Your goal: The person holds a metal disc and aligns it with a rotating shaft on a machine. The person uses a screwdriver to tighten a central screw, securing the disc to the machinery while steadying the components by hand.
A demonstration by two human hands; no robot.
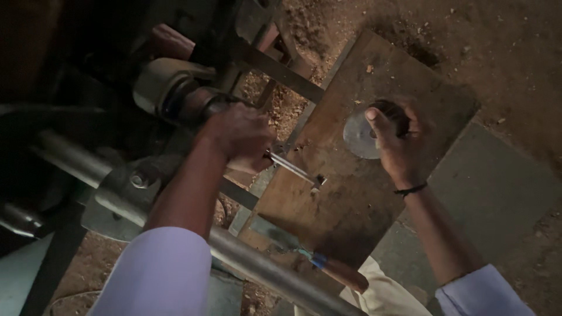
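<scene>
A slim metal rod-like tool [293, 169] is held with its long axis running diagonally, from the fist at upper left down toward lower right; its small squared tip points at the middle of a worn wooden board [351, 199] and lies just over it. Whether the tip touches the board cannot be told. A flat round metal disc [358, 136] is seen beside the tool's far end, toward the upper right of the board.

The board is set at an angle over a dirt floor [497, 41] strewn with sawdust and chips, with a grey stone slab [492, 187] beneath its right side. To the left, a dark machine [175, 93] with a pale rounded housing and a thick steel bar [257, 269] is seen in dim light. A second tool with a blue band [319, 260] is laid at the board's lower edge.

The left hand [240, 137] is closed in a fist around the rod's handle end, knuckles up, the forearm reaching from a pale sleeve. The right hand [398, 146] is curled over the disc's right edge, thumb raised across its face, fingers wrapped round a dark part behind it; a black band is worn at the wrist.
</scene>
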